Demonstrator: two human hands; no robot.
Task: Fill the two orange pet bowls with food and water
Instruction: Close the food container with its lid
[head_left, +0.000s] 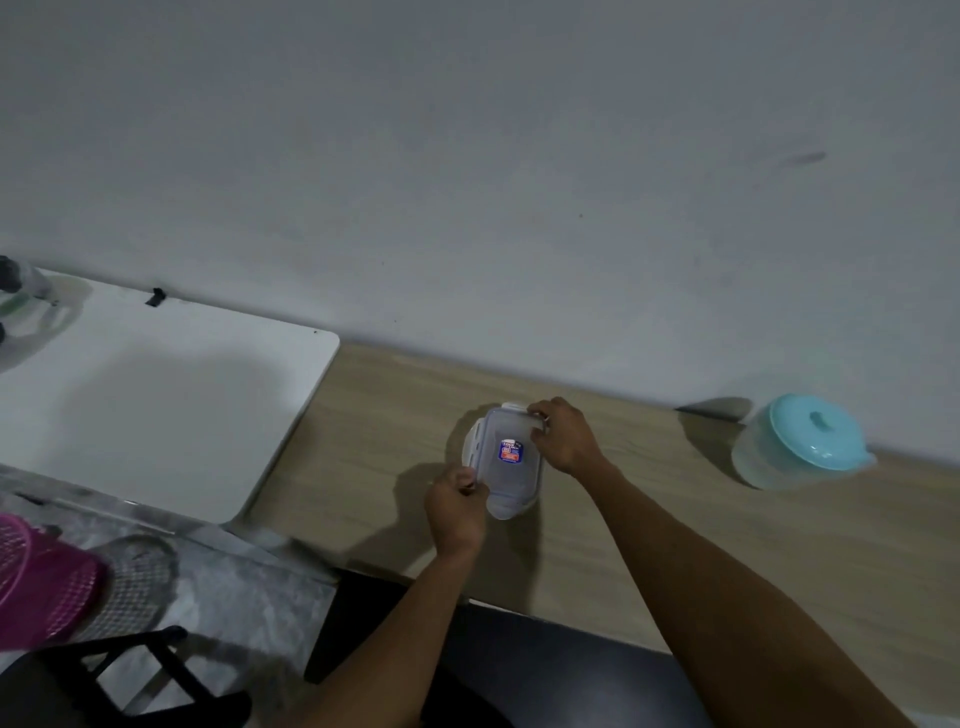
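Observation:
A clear plastic food container (511, 475) with a snap-on lid and a red-and-blue sticker stands on the wooden table (675, 525). My left hand (457, 512) grips its near-left lid flap. My right hand (563, 434) pinches the far-right lid flap. A clear water pitcher (800, 441) with a turquoise lid stands at the table's back right, near the wall. No orange pet bowl is in view.
A white table (156, 395) adjoins the wooden one on the left, with a clear bottle (23, 291) at its far left corner. A pink mesh basket (41, 582) lies on a grey marbled surface at lower left. A black chair frame (130, 670) stands below it.

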